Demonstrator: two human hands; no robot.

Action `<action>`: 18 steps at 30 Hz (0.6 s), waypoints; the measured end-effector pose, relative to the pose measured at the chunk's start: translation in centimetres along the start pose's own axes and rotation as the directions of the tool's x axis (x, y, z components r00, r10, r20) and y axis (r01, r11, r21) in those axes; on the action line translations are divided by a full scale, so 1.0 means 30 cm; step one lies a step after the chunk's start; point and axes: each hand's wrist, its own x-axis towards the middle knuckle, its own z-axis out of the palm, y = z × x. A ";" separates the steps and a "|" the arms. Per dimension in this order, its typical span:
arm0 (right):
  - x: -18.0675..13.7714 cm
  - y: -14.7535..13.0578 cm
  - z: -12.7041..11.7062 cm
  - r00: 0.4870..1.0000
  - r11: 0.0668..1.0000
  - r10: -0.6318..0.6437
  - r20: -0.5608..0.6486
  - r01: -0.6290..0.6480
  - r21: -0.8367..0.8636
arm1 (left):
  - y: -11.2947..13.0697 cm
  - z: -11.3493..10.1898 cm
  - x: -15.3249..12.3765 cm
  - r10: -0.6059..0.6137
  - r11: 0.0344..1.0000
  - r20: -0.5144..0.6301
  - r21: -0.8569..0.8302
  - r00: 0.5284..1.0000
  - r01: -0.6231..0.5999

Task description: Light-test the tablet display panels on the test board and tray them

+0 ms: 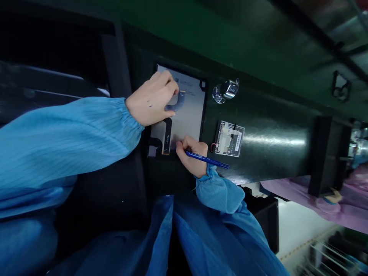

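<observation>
A flat display panel [189,115] lies on the dark green bench with its grey back up. My left hand [155,97] rests over its left part, finger and thumb curled around a curved grey flex cable [180,101]; the exact contact is partly hidden. Below the hand, a black flex cable [167,138] runs to the panel's near edge. My right hand [193,155] is closed around a blue marker pen [208,159], which slants out to the right. Its fingertips touch the panel near its lower edge. The pen's other end is hidden in the hand.
Right of the panel stands a shiny roll in a clear holder [225,91], and nearer lies a small circuit module [230,138] with a label. Farther right is a black tray [329,153]. A person's pink sleeve [293,188] shows beyond. A black bin [263,218] stands below the bench edge.
</observation>
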 end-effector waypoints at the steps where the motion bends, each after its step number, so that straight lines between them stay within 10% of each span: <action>1: 0.001 -0.003 0.002 1.000 1.000 -0.002 0.004 0.003 -0.020 | 0.004 -0.002 0.000 -0.010 1.000 0.007 0.005 1.000 0.010; 18: 0.111 0.008 -0.084 0.987 0.963 0.139 -0.078 -0.116 0.244 | -0.005 0.006 0.000 -0.013 0.998 -0.037 -0.057 0.999 0.011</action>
